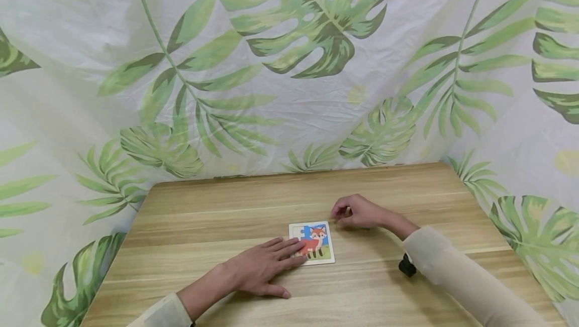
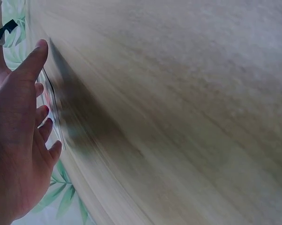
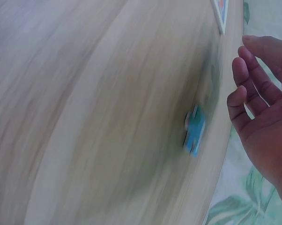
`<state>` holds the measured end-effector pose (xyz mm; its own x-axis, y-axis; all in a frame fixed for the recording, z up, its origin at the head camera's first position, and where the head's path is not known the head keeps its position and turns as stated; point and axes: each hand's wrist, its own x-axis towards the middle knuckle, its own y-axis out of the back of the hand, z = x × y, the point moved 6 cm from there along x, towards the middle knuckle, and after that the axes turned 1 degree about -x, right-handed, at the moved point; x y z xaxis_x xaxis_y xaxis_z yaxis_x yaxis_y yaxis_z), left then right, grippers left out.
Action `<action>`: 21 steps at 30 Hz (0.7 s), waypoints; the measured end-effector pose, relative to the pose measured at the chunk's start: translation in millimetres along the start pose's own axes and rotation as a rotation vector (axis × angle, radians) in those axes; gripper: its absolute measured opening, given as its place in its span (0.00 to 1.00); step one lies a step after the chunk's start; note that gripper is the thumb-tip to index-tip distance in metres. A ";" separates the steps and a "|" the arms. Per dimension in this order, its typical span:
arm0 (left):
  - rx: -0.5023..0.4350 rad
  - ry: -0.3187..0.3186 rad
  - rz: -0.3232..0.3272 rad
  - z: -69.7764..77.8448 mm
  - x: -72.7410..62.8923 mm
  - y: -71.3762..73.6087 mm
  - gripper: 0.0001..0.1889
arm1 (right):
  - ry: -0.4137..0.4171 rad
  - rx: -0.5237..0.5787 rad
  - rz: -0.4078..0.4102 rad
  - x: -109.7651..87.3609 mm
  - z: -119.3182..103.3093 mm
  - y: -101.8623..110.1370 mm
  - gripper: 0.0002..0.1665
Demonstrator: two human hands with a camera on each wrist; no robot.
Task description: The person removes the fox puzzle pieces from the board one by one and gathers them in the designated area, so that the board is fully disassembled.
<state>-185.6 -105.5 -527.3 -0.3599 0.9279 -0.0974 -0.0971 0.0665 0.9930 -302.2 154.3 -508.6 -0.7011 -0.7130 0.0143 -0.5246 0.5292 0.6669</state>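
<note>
A small square jigsaw puzzle [image 1: 319, 241] of an orange fox, with a white frame, lies flat on the wooden table. Bare pale backing shows at its upper left. My left hand [image 1: 264, 266] rests its outstretched fingers over the puzzle's left part, hiding some of the picture, and the thumb points away to the side. Right of the puzzle, my right hand [image 1: 362, 211] hovers low over the wood, its fingers loosely bent with nothing between them. In the right wrist view a blue and green puzzle piece [image 3: 194, 133] lies on the table near that hand; the hand mostly hides it from the head view.
The wood-grain table [image 1: 217, 206] reaches back to a hanging cloth [image 1: 316, 111] printed with green leaves, which also surrounds its sides. A black wrist device [image 1: 407, 265] sits under the right sleeve.
</note>
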 end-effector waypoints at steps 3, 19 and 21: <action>0.011 -0.005 0.009 1.6 2.2 1.0 0.43 | 0.018 -0.008 -0.014 7.5 -3.8 -6.0 0.09; 0.045 -0.047 0.050 8.8 11.1 0.8 0.44 | 0.084 -0.022 -0.094 40.9 -19.8 -30.2 0.11; 0.048 -0.051 0.053 9.5 12.3 1.5 0.44 | 0.095 -0.029 -0.106 44.6 -21.1 -32.0 0.11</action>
<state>-181.4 -90.5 -526.4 -0.3158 0.9479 -0.0420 -0.0344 0.0328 0.9989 -306.5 95.9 -513.6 -0.5929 -0.8052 0.0120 -0.5782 0.4360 0.6897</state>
